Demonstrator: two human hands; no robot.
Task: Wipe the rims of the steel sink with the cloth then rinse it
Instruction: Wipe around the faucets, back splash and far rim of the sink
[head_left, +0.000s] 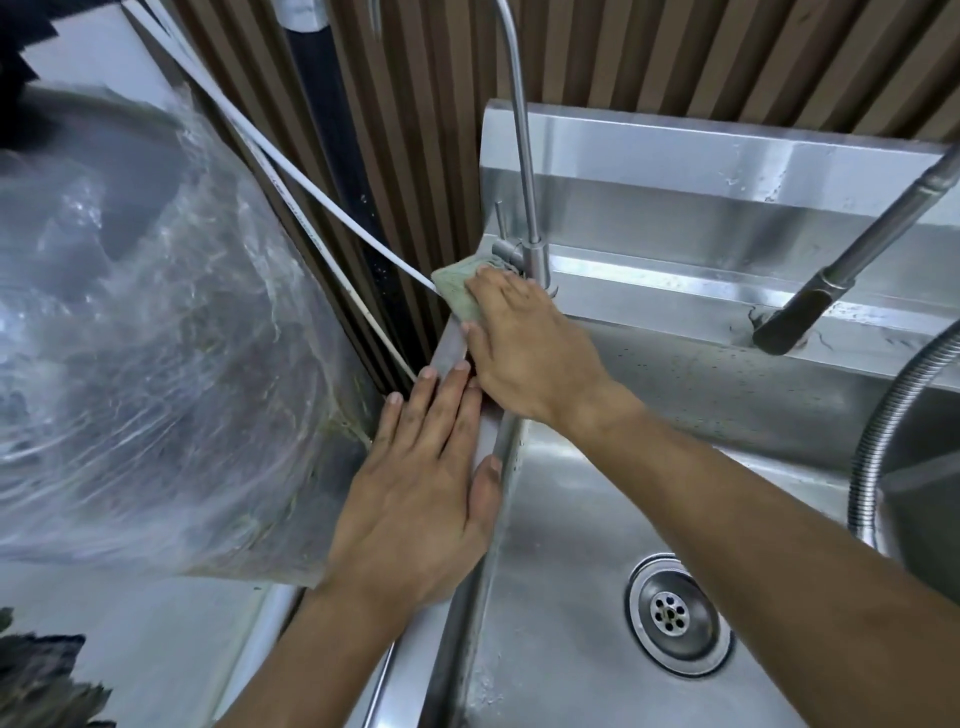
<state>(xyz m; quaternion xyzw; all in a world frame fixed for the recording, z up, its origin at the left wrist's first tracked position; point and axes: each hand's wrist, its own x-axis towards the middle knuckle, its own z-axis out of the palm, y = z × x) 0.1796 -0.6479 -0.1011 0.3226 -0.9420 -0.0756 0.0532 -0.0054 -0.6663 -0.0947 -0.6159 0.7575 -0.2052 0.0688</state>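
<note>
The steel sink (571, 519) fills the lower right, its left rim (452, 343) running up toward the back corner. A pale green cloth (457, 288) lies on that rim's far end, beside the base of a thin steel tap (530, 228). My right hand (524, 343) presses flat on the cloth, fingers extended over it; much of the cloth is hidden beneath the hand. My left hand (421, 493) rests flat on the rim nearer to me, fingers straight, thumb over the inner edge.
A large clear plastic bag (156, 338) bulges against the sink's left side. White cords (311, 208) run down the slatted wooden wall (415, 130). A dark pull-out faucet head (800, 312) and flexible metal hose (893, 441) stand at right. The drain (675, 616) sits in the basin.
</note>
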